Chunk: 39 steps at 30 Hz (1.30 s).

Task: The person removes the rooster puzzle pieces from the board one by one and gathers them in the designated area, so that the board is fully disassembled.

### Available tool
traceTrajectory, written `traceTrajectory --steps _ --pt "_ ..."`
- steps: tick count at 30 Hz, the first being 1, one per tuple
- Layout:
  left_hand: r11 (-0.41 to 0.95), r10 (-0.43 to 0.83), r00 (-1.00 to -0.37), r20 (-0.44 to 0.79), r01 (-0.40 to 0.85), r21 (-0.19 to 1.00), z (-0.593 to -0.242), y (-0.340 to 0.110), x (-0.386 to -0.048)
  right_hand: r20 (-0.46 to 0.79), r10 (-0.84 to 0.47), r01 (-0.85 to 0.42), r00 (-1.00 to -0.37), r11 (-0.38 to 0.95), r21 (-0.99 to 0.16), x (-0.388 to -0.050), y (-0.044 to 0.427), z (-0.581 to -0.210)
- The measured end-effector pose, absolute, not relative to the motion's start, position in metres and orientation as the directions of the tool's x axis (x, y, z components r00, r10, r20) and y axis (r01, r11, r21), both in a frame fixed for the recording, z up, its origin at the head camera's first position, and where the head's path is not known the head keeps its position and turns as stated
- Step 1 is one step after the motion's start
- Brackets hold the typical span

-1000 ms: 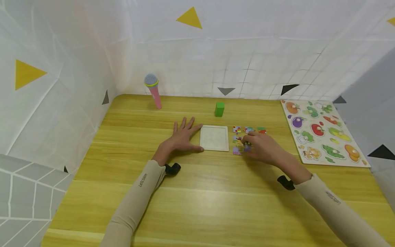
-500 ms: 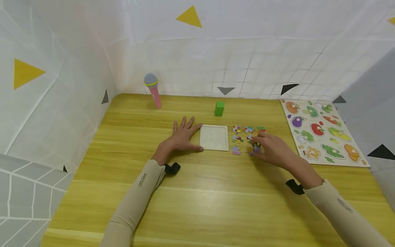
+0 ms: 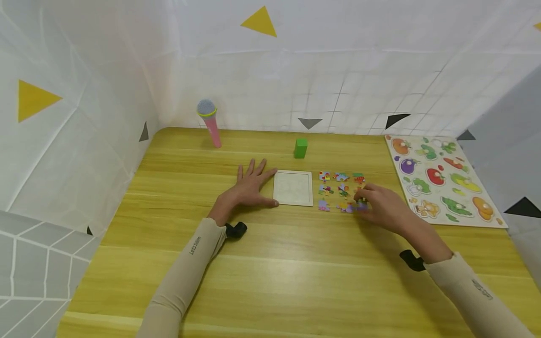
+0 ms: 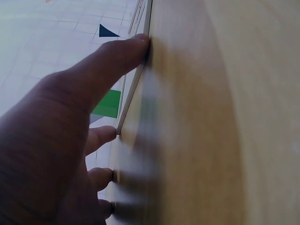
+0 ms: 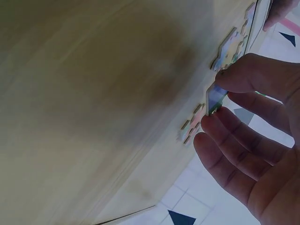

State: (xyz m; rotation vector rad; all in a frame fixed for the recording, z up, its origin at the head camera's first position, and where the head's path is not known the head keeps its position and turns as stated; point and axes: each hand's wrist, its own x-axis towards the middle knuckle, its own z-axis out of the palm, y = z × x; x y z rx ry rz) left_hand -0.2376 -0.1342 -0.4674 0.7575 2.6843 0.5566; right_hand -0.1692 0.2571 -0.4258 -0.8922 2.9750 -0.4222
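My left hand [image 3: 247,191] lies spread on the table, its thumb and index fingertips touching the left edge of a shallow square wooden puzzle tray [image 3: 293,188], which holds no pieces. Right of the tray, several colourful jigsaw pieces [image 3: 341,177] lie in rows, slightly apart. At the right end of their front row is my right hand [image 3: 385,209]. In the right wrist view its thumb and fingers pinch a purple-blue jigsaw piece [image 5: 215,97] tilted on edge; whether that piece touches the table I cannot tell. The fingers partly cover the nearby pieces.
A green block [image 3: 300,148] stands behind the tray. Farther left at the back is a pink toy microphone [image 3: 213,129]. A vegetable peg puzzle board [image 3: 444,183] lies at the right, beyond my right hand. White sheeting [image 3: 270,80] hangs behind the table [image 3: 287,281].
My right hand has moved rightward along the front row, uncovering the middle pieces and a purple-yellow one in the front row. My left hand and the tray have stayed in place.
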Motion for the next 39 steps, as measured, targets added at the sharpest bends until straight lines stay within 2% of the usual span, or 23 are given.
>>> traceTrajectory --steps 32,39 --pt "0.782 0.553 -0.815 -0.174 0.435 0.447 -0.469 -0.135 -0.241 0.045 -0.517 -0.51 -0.855 0.82 -0.258 -0.169 0.27 -0.429" --pt "0.792 0.545 -0.818 -0.183 0.431 0.432 -0.47 -0.138 -0.242 0.031 -0.478 -0.468 -0.878 0.841 -0.271 -0.165 0.272 -0.424"
